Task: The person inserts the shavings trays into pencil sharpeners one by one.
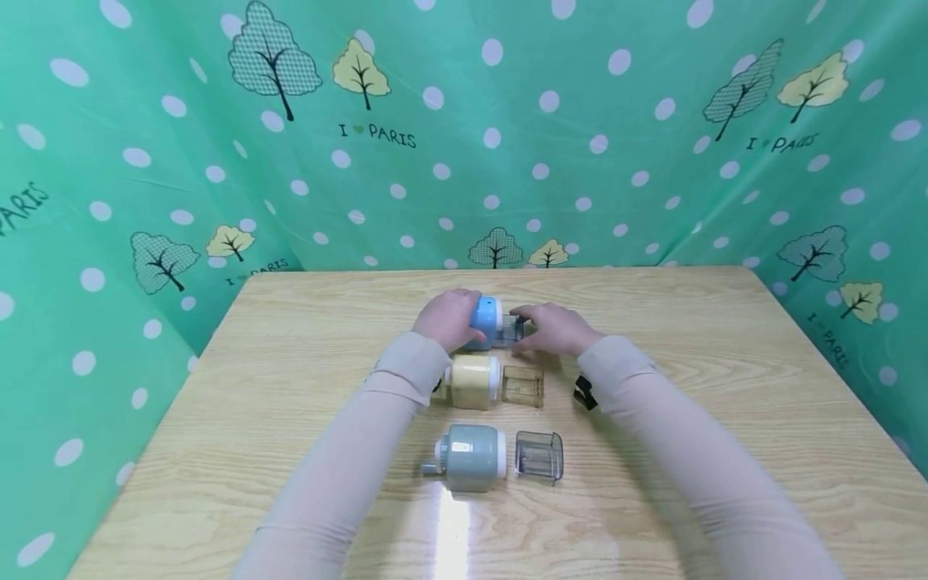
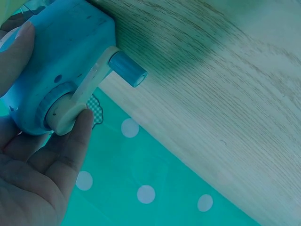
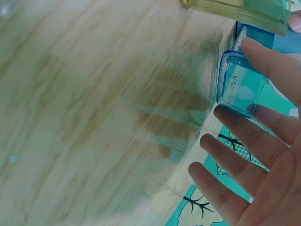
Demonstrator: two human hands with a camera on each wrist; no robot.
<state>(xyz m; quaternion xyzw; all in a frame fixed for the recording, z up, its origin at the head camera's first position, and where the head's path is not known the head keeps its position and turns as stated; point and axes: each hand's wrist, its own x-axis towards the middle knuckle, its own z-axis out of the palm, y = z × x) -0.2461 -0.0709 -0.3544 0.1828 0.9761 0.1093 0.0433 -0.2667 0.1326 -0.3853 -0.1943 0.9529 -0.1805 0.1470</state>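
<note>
At the back of the group lies a blue hand-crank pencil sharpener (image 1: pixel 487 321), with my left hand (image 1: pixel 451 319) gripping its body. In the left wrist view its crank handle (image 2: pixel 128 69) sticks out past the fingers, and the thumb lies across the blue casing. My right hand (image 1: pixel 554 329) pinches the clear shavings drawer (image 3: pixel 241 84) between thumb and index finger, while the other fingers spread out loosely. In the head view this drawer stands right beside the sharpener's white rim; whether it is partly inserted I cannot tell.
Nearer on the wooden table (image 1: pixel 326 338) lie a yellow sharpener (image 1: pixel 473 382) with its amber drawer (image 1: pixel 524 386) and a grey-blue sharpener (image 1: pixel 474 455) with its smoky drawer (image 1: pixel 539 456), each drawer just right of its body. A green dotted curtain (image 1: pixel 493 193) hangs behind the table.
</note>
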